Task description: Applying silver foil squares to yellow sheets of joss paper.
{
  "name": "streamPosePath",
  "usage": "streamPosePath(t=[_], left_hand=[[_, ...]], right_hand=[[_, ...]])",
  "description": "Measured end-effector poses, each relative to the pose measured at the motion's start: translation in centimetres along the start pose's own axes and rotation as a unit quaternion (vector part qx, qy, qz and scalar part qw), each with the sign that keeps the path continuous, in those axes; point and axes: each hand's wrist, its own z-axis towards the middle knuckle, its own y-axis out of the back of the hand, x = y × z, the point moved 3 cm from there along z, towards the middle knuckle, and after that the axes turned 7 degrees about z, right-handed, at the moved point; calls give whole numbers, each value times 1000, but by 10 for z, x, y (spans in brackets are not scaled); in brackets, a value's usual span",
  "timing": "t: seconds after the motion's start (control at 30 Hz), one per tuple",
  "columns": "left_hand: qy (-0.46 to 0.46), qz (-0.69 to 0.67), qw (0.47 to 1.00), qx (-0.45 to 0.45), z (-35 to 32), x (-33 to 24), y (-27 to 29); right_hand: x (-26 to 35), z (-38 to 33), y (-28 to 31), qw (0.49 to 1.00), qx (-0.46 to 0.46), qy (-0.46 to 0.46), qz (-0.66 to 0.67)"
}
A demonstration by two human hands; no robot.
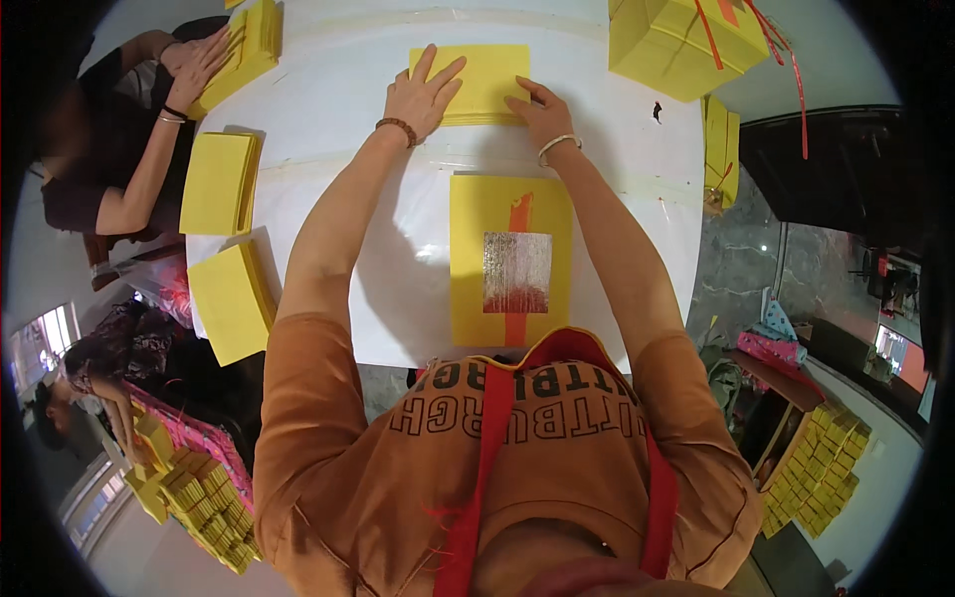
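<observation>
A stack of yellow paper [485, 75] lies near the far edge of the white table, with both my hands at it. My left hand [423, 98] rests flat on the stack's left part, its fingers spread. At the right edge, my right hand [545, 111] is bent, thumb and forefinger apart and touching the paper; its other fingers are partly hidden. Closer to my body lies a yellow sheet [468, 259] with an orange-red strip [520, 214] down its middle. A square of silvery foil [515, 269], reddish along its lower edge, sits over the strip.
More yellow stacks [217, 184] [231, 303] line the table's left edge. At the far left, another person's hands [199, 65] press on a yellow stack [254, 45]. A large yellow bundle [676, 45] with red ties stands far right. Bundles [816, 468] are piled beyond the table.
</observation>
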Motion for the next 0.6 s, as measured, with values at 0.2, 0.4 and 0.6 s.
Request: streamPosePath(t=[0.2, 0.4, 0.6], left_hand=[[4, 147, 983, 113, 4, -13, 11], [53, 89, 991, 85, 8, -16, 33], [11, -126, 986, -112, -45, -45, 70]], right_hand=[[19, -8, -1, 1000, -13, 27, 0], [54, -53, 27, 994, -13, 94, 46], [35, -185, 59, 962, 17, 220, -158]])
